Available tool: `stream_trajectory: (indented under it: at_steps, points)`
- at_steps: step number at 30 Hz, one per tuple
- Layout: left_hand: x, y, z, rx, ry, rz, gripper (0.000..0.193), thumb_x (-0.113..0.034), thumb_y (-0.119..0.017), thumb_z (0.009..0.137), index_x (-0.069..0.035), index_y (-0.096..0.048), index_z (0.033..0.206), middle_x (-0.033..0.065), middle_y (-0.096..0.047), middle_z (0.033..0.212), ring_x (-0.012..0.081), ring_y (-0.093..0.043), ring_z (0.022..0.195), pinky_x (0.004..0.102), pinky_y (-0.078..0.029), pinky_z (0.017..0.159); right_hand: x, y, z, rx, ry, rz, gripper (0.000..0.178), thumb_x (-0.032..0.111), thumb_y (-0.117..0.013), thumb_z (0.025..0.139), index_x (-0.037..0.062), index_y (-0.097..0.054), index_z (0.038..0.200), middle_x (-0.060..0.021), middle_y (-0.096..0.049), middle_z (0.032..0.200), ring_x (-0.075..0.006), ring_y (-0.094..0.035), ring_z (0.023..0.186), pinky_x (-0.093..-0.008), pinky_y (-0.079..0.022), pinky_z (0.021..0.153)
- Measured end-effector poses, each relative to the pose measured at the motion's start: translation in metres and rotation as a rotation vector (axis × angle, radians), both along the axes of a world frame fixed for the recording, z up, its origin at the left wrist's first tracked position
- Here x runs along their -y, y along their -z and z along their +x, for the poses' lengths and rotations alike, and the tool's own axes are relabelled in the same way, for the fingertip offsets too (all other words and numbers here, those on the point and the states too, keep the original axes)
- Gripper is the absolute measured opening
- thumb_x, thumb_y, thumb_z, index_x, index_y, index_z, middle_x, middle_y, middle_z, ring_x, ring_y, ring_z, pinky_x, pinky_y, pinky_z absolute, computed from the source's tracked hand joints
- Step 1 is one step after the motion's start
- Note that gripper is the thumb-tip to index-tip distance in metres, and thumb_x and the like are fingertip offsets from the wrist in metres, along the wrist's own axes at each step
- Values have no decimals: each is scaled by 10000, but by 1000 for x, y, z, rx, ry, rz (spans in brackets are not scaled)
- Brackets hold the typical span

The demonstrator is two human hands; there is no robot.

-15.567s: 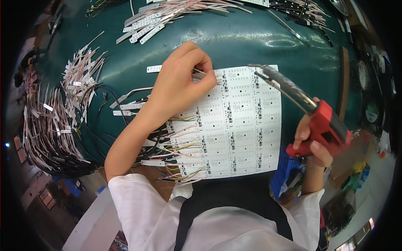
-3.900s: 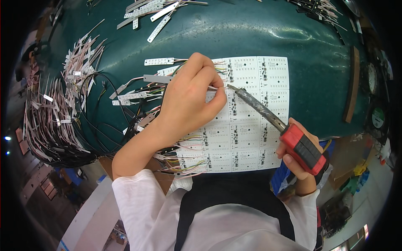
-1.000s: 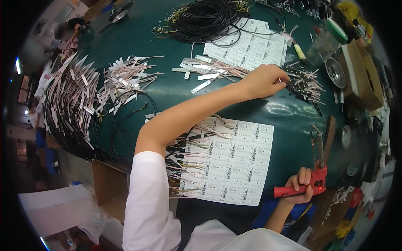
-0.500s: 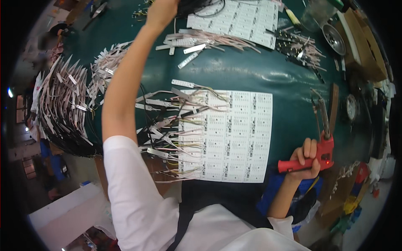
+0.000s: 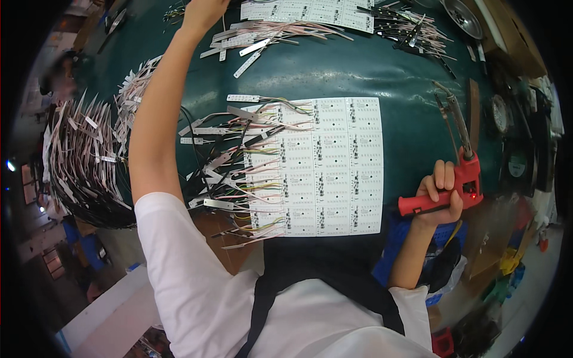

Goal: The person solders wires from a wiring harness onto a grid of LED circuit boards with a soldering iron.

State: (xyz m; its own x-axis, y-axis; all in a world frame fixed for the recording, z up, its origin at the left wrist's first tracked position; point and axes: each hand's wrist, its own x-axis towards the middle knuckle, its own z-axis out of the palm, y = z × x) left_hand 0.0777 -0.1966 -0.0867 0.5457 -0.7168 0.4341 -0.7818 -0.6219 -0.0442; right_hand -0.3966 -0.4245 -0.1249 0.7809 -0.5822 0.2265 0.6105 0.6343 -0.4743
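Note:
My right hand [image 5: 440, 190] is wrapped round the handle of a red soldering gun [image 5: 471, 173], whose metal tip points up and away over the table; a small red light glows on its body. My left hand [image 5: 204, 13] reaches to the far edge of the view, where its fingers are cut off. Between my arms lies a white panel of circuit boards [image 5: 334, 173]. Coloured wires with small white strips [image 5: 218, 204] run from its left columns, a few black leads crossing among them.
Bundles of wired strips [image 5: 83, 155] are heaped at the left. Beyond the panel lie loose wired strips [image 5: 256, 45], another white board panel [image 5: 316, 13] and dark-tipped wires [image 5: 412, 33]. At far right are a metal bowl [image 5: 462, 18] and a cardboard box [image 5: 513, 42].
The view has shifted, so the table and panel appear higher and slightly left. My left hand now sits at the upper edge, its fingers out of sight. My right hand keeps the soldering gun.

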Motion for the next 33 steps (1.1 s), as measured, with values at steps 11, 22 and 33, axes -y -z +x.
stream_trajectory:
  at_steps: [11, 22, 33]
  points:
    - [-13, -133, -93, -354, 332, -530, 152, -128, -582, 862, 12, -614, 913, 130, -589, 778, 215, -561, 723, 331, -456, 669, 3, 3, 0, 98, -51, 85, 741, 58, -561, 800, -4, -187, 1436, -68, -431, 843, -149, -412, 790, -211, -467, 591]
    - [-182, -99, -187, -522, 32, 587, 184, -8, -595, 791, -60, -655, 957, 93, -635, 963, 265, -600, 935, 371, -432, 862, 4, 6, -4, 64, -61, 92, 695, 67, -573, 807, -27, -225, 1402, -80, -452, 833, -150, -435, 790, -211, -477, 575]
    - [46, 9, -69, -96, 110, -318, 229, -239, -612, 847, -13, -641, 871, 81, -622, 746, 149, -595, 635, 264, -460, 577, -2, -2, 0, 26, -40, 78, 769, 14, -565, 804, -24, -145, 1447, -57, -406, 832, -140, -395, 787, -193, -471, 594]
